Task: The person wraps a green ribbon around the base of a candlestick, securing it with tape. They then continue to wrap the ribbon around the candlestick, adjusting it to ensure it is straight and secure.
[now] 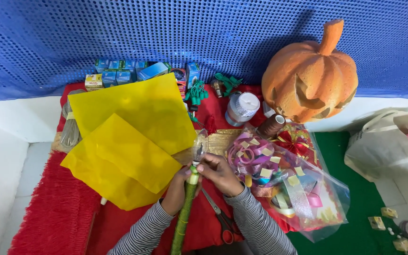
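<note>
My left hand (178, 188) grips a long stick wrapped in green tape (183, 218), upright toward me. My right hand (219, 173) pinches the top of that stick, where a crumpled piece of clear film (195, 151) sits on its white tip. Two yellow paper sheets (128, 137) lie overlapped just left of my hands. Red-handled scissors (221, 218) rest on the red cloth (57, 212) under my right forearm.
A clear bag of coloured ribbons and bows (284, 182) lies at the right. Behind it stand an orange carved pumpkin (310, 75), a thread spool (271, 125) and a tape roll (242, 107). Small boxes (128, 73), green wire caps (195, 94) and coiled string (70, 130) line the back.
</note>
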